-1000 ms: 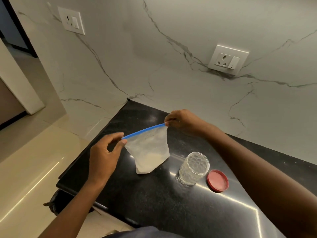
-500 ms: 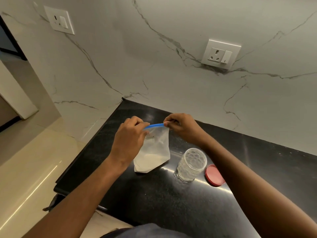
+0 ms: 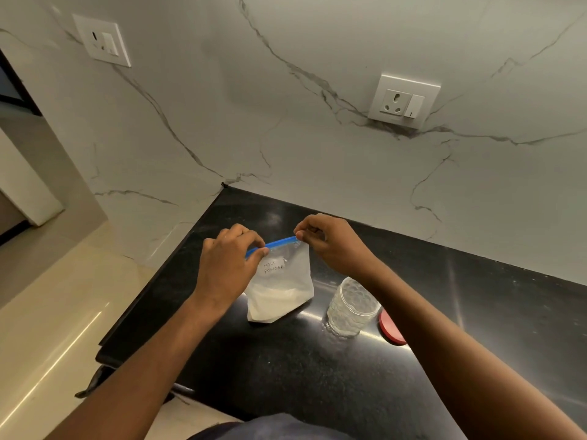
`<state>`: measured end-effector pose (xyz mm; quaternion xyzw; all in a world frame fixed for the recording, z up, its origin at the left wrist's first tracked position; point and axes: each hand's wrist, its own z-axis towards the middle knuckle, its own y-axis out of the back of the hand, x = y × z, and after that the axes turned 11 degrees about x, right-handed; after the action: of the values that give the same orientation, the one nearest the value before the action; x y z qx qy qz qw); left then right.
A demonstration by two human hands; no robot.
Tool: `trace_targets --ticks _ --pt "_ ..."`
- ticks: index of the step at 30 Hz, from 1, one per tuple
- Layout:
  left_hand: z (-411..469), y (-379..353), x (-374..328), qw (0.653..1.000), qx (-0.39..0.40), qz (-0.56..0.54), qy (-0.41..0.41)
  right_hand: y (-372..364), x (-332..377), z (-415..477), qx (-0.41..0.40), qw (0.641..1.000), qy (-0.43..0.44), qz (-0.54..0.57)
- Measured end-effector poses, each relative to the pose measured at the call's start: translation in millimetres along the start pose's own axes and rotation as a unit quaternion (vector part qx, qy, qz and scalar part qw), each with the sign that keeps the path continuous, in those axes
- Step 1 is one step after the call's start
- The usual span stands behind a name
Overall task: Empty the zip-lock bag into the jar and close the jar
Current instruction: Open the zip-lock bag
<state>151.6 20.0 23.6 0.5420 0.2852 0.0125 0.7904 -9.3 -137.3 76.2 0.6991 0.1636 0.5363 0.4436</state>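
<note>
A zip-lock bag with a blue zip strip and a handwritten label stands on the black counter, holding white powder at its bottom. My left hand pinches the blue strip near its left end. My right hand pinches the strip's right end. Right of the bag stands a clear textured jar, open on top and empty. Its red lid lies flat on the counter beyond the jar, partly hidden by my right forearm.
A marble wall rises behind the counter with one socket plate at the right and another at the upper left. The counter's left edge drops to a light tiled floor.
My left hand slid along the blue strip from its far left end towards my right hand. The bag, jar and lid stayed in place.
</note>
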Motion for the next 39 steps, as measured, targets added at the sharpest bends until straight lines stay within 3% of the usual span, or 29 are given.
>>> trace_targets --ticks 6,9,12,15,17,19,22,26,34,39 --pt "-1 2 -3 0.99 0.048 -0.129 0.022 -6 -6 1 -0.029 0.999 0.006 0.014" --pt "6 11 -2 0.97 0.131 -0.198 0.048 -11 -8 -1 -0.055 0.998 0.015 0.014" --pt "12 20 -3 0.932 0.232 -0.264 0.091 -23 1 -10 -0.16 0.987 0.002 0.012" --pt "11 25 -4 0.91 0.224 -0.331 0.107 -48 12 -26 -0.249 0.961 -0.018 0.118" --pt "7 25 -6 0.897 0.229 -0.361 0.112 -68 23 -35 -0.207 0.938 -0.054 0.271" --pt "4 23 -9 0.887 0.245 -0.374 0.116 -83 33 -39 -0.147 0.891 -0.096 0.418" --pt "2 22 -11 0.874 0.249 -0.399 0.124 -88 38 -37 -0.123 0.827 -0.13 0.533" --pt "4 27 -9 0.864 0.263 -0.416 0.104 -83 39 -38 -0.106 0.804 -0.124 0.572" --pt "5 28 -11 0.878 0.271 -0.388 0.078 -77 38 -35 -0.094 0.816 -0.134 0.555" --pt "8 31 -12 0.881 0.266 -0.382 0.08 -75 34 -33 -0.06 0.803 -0.123 0.58"
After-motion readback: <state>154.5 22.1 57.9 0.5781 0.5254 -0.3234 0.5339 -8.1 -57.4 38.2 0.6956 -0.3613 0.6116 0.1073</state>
